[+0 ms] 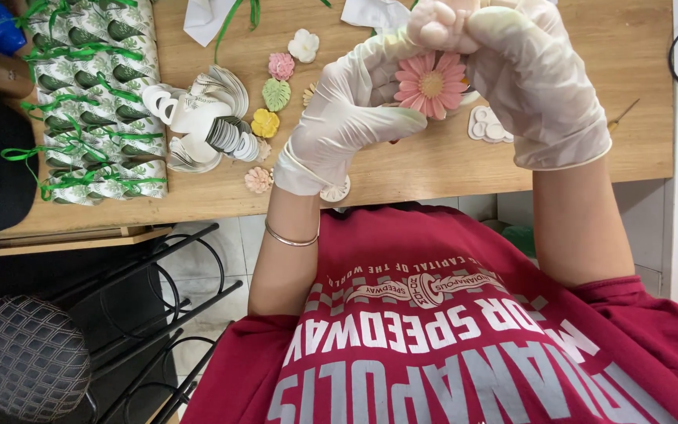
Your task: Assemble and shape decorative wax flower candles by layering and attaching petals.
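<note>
Pink daisy-shaped piece [431, 84] sits raised above the wooden table [433, 169], face toward the camera, between both gloved hands — petals fanning flat, no long axis. Left hand [347, 118] curls closed under its lower-left edge; right hand [531, 78] arches over from above-right, fingers pinched shut at the top.

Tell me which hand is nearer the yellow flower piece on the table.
Left. The left hand is raised just right of the yellow flower; the right hand is farther right, beyond the pink daisy.
</note>
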